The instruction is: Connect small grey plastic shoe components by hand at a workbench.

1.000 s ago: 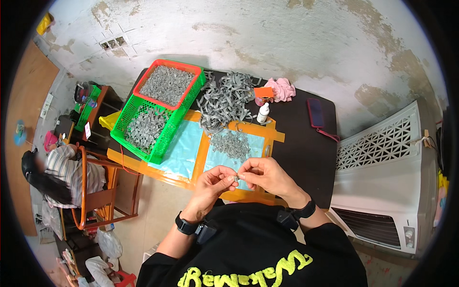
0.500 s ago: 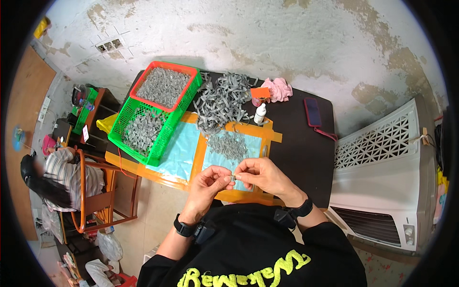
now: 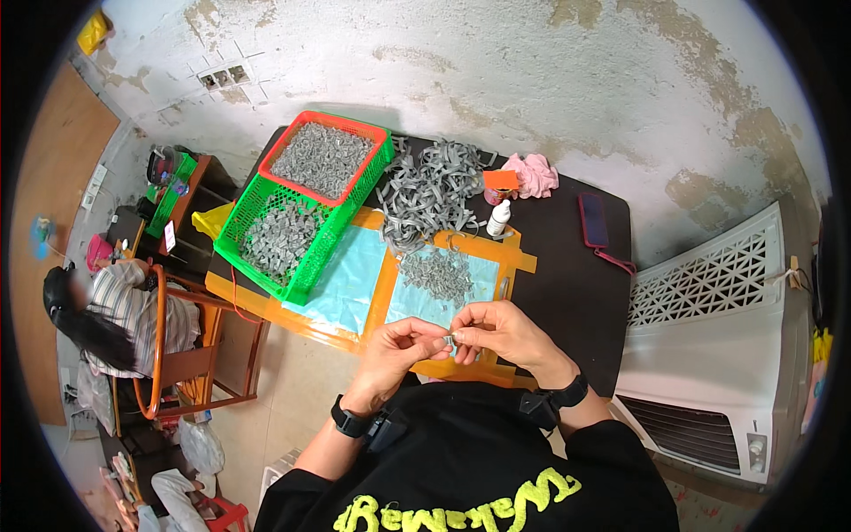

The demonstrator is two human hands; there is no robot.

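Close to my body, just over the table's front edge, both hands meet with their fingertips pinched together. Between them is a small, pale metallic-looking piece, too small and covered to name exactly. My left hand grips it from one side, thumb against the curled fingers. From the other side my right hand closes thumb and forefinger on it. Right beyond my fingers lies a loose pile of small grey metallic pieces on a light blue sheet edged with orange tape.
Farther back is a heap of grey strips. At its left, a red basket sits on a green basket, both holding grey pieces. A white bottle, pink cloth and phone stand right. A person sits left.
The view has shifted slightly, so the table sits a little lower and to the right. My fingers have changed their hold around the small piece, which is now more covered.
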